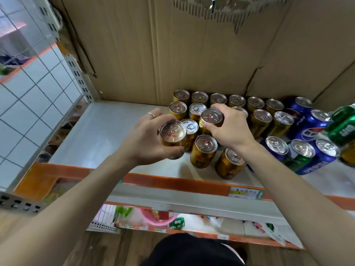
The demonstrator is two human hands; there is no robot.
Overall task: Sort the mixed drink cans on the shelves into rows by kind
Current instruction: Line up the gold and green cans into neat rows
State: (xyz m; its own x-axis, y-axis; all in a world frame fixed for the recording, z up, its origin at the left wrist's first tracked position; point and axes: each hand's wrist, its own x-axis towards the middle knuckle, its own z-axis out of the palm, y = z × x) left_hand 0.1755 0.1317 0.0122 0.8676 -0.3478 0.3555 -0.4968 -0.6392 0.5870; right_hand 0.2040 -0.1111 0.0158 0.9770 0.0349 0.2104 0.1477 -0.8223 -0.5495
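Several gold cans (pixel 204 150) stand in rows on the white shelf (pixel 99 135), from the cardboard back wall towards the front edge. My left hand (pixel 148 139) grips one gold can (pixel 172 134) just left of the group, raised a little. My right hand (pixel 230 127) grips another gold can (pixel 211 118) from above and behind, in the middle of the group. Blue cans (pixel 315 123) and green cans (pixel 343 127) are mixed together at the right.
A cardboard sheet (pixel 172 54) lines the back of the shelf. The orange front rail (pixel 172 181) carries a price label (pixel 245 192). A white wire grid panel (pixel 38 89) closes the left side. Lower shelves hold packaged goods (pixel 172 221).
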